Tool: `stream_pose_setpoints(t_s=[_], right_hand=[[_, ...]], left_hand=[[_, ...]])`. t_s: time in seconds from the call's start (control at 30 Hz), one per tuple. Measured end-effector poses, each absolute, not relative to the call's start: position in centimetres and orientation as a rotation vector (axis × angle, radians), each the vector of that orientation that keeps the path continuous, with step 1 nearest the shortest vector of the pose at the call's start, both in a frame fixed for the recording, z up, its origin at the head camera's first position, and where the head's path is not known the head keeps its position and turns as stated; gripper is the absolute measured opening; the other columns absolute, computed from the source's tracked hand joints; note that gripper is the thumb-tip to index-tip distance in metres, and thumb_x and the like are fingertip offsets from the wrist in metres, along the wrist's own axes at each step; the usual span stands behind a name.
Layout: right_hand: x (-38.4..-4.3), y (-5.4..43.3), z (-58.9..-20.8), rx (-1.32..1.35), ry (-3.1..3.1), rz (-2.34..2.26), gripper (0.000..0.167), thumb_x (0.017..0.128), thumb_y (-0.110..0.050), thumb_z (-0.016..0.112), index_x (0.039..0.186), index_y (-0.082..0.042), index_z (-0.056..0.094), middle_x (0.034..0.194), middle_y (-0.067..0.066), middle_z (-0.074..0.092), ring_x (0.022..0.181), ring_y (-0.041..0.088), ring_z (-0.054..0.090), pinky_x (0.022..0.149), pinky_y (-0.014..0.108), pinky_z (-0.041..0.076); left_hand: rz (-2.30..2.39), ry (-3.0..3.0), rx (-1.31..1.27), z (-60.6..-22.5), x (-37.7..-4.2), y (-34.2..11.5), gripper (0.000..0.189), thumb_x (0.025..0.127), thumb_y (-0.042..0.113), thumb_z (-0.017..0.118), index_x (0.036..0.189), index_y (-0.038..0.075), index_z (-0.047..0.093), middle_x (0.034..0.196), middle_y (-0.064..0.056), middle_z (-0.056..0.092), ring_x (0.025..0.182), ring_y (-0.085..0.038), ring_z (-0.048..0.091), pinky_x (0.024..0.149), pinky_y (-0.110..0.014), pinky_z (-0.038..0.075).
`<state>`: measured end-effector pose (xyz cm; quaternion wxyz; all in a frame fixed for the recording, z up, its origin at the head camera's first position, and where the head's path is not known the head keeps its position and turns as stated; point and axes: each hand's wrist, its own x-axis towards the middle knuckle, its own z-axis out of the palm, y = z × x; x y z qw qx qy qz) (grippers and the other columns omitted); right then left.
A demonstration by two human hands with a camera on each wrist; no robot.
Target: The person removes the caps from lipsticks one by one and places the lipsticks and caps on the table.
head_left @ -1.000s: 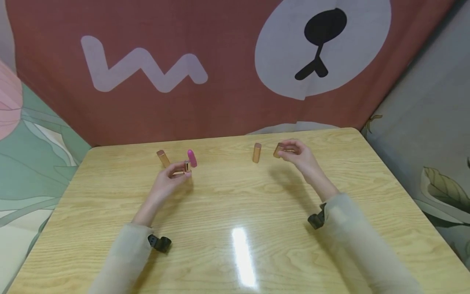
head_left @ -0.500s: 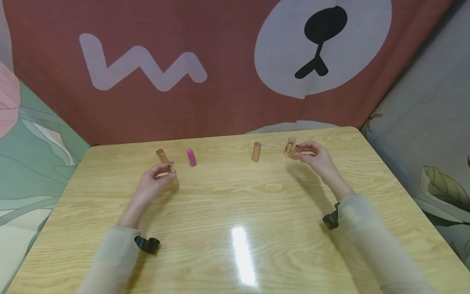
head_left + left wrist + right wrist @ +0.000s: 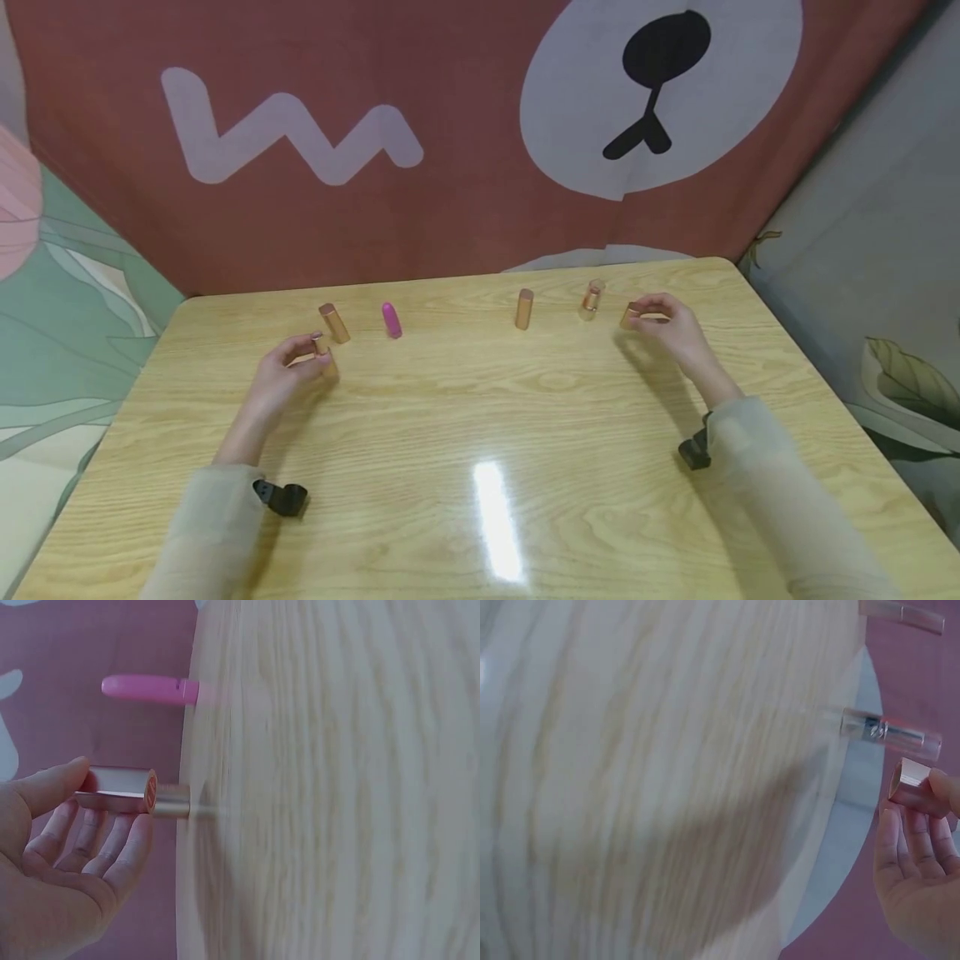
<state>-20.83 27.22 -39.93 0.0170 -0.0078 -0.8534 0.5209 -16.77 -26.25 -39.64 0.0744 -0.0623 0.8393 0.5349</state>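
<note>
My left hand (image 3: 276, 375) pinches a rose-gold lipstick tube (image 3: 116, 786) between thumb and fingers, over the left part of the table. Just beyond it stands another gold lipstick tube (image 3: 334, 323). To the right of that is a bright pink, round-tipped tube (image 3: 392, 320). At the far right, my right hand (image 3: 673, 329) pinches a short rose-gold cap (image 3: 917, 786), its hollow end showing in the right wrist view. A clear-walled lipstick tube (image 3: 592, 300) stands to the left of this hand. Between the two hands is one more gold lipstick tube (image 3: 524, 309).
The wooden table (image 3: 420, 433) ends at a back edge close behind the tubes. A red cloth (image 3: 465, 217) with a cartoon face hangs beyond it. Light glare (image 3: 497, 521) lies on the near middle of the tabletop.
My left hand has moved left with its lipstick tube, away from the pink tube. My right hand has shifted right with the cap, and the clear-walled tube has come into view.
</note>
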Motion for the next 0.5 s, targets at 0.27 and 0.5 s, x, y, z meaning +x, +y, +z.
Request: stream_pose_setpoints(t_s=[0.27,0.5], right_hand=[[-20.7,28.2,-40.4,-0.065,-2.708,1.519,0.038,0.090,-0.013,0.066,0.117,0.007,0.049,0.090,-0.025,0.051,0.077,-0.016,0.052,0.070,0.008,0.050],[-20.8,28.6,-40.8,-0.122,-2.740,1.501,0.037,0.088,-0.013,0.068,0.115,0.006,0.050,0.088,-0.024,0.050,0.075,-0.017,0.052,0.069,0.007,0.048]], left_hand=[[1.647,2.519,-0.201,-40.4,-17.1,-27.5,0.060,0.095,0.025,0.059,0.143,-0.001,0.035,0.125,-0.005,0.046,0.084,0.014,0.053,0.079,-0.010,0.051],[1.641,2.516,-0.199,-40.4,-17.0,-28.2,0.062,0.095,0.028,0.059,0.143,-0.002,0.034,0.129,-0.007,0.043,0.085,0.013,0.054,0.082,-0.011,0.052]])
